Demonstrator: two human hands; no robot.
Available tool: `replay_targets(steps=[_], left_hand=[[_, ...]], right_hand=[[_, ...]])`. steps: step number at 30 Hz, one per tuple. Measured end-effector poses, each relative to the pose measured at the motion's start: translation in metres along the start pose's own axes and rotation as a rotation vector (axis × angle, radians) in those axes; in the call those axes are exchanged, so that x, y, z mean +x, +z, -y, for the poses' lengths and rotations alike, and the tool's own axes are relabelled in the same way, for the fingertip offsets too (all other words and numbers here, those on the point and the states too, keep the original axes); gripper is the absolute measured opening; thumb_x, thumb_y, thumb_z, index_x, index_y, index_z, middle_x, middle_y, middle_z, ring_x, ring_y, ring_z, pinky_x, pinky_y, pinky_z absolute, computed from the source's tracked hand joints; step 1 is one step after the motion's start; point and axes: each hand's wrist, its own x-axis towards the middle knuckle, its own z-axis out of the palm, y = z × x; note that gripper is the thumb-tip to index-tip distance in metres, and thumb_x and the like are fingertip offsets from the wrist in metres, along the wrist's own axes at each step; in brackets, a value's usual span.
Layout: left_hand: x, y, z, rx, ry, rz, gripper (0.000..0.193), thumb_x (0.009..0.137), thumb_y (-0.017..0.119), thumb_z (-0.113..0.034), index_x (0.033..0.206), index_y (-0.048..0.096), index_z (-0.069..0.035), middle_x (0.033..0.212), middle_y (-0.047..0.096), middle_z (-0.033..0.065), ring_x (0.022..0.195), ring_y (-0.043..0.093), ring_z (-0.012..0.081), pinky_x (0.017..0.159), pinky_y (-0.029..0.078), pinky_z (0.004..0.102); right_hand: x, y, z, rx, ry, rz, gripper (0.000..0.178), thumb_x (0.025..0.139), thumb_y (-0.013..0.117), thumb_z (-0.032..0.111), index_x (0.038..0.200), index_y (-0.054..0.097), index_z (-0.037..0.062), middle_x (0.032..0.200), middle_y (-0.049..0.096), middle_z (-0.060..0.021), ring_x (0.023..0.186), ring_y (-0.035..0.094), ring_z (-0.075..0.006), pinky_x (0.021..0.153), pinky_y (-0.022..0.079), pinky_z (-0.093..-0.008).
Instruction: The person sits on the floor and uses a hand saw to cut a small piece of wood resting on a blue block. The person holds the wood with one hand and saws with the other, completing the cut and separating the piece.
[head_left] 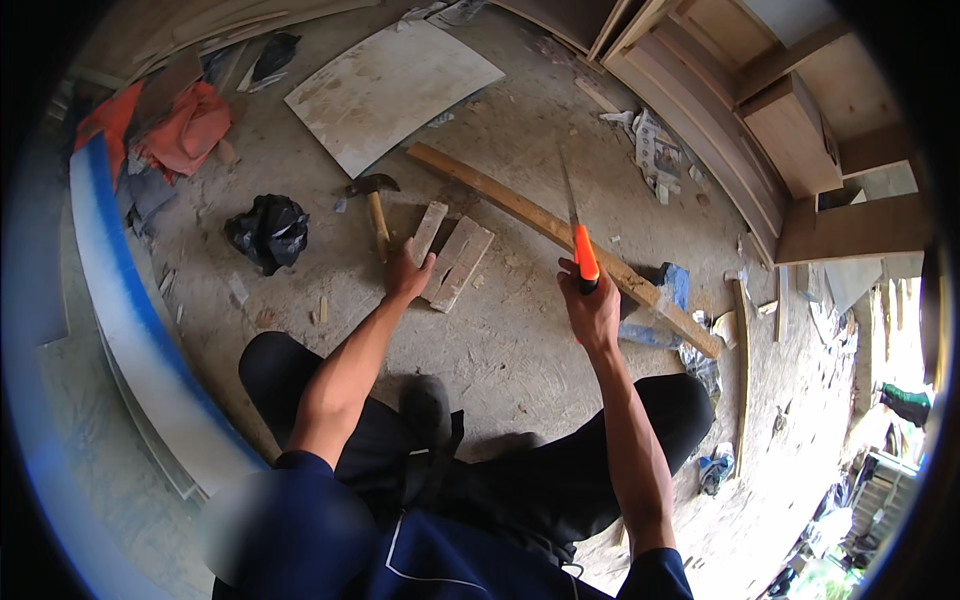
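My left hand (406, 274) is closed around the near end of a small wood block (429, 228). Right beside it, a thicker wood block (461, 262) lies on the floor. In my right hand (593, 310) is a handsaw (585, 254) with an orange and black handle, its thin blade pointing away from me and seen nearly edge-on. The blade passes above or beside a long wooden beam (520, 208) that lies slantwise on the floor; whether they touch I cannot tell. Just left of the small block rests a claw hammer (378, 220) with a wooden handle.
A pale flat board (395, 92) lies at the far side. To the left are a black plastic bag (268, 232), orange cloth (188, 130) and a blue-edged white panel (95, 235). Wooden cabinet frames (790, 140) stand at the far right, with crumpled newspaper (655, 152) near them.
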Motion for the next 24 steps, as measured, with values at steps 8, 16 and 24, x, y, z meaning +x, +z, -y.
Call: replay_targets(steps=[8,16,24], left_hand=[[0.027,0.015,0.044,-0.101,0.115,0.164,0.049,0.087,0.056,-0.012,0.134,0.045,-0.004,0.121,0.057,0.0262,0.114,0.055,0.0402,0.096,0.045,0.0448],[-0.027,0.005,-0.058,0.309,0.119,0.223,0.121,0.064,0.083,-0.046,0.152,0.008,-0.011,0.149,0.024,0.0265,0.137,0.028,0.0425,0.107,0.029,0.0587],[-0.009,0.015,-0.044,0.34,0.07,0.255,0.135,0.053,0.089,-0.045,0.152,0.002,-0.018,0.15,0.017,0.0243,0.138,0.024,0.0413,0.105,0.029,0.0613]], right_hand=[[-0.008,-0.002,0.003,-0.008,0.005,0.027,0.027,0.083,0.067,0.019,0.105,0.067,0.0032,0.088,0.071,-0.0134,0.079,0.068,-0.0247,0.074,0.051,-0.0335],[-0.014,-0.012,-0.003,-0.019,0.025,0.019,0.027,0.084,0.067,0.017,0.105,0.064,0.0018,0.098,0.072,-0.0123,0.085,0.069,-0.0255,0.078,0.051,-0.0336],[-0.019,-0.016,-0.009,-0.007,0.056,0.013,0.026,0.083,0.068,0.017,0.104,0.065,0.0028,0.093,0.072,-0.0122,0.079,0.068,-0.0245,0.075,0.05,-0.0335]])
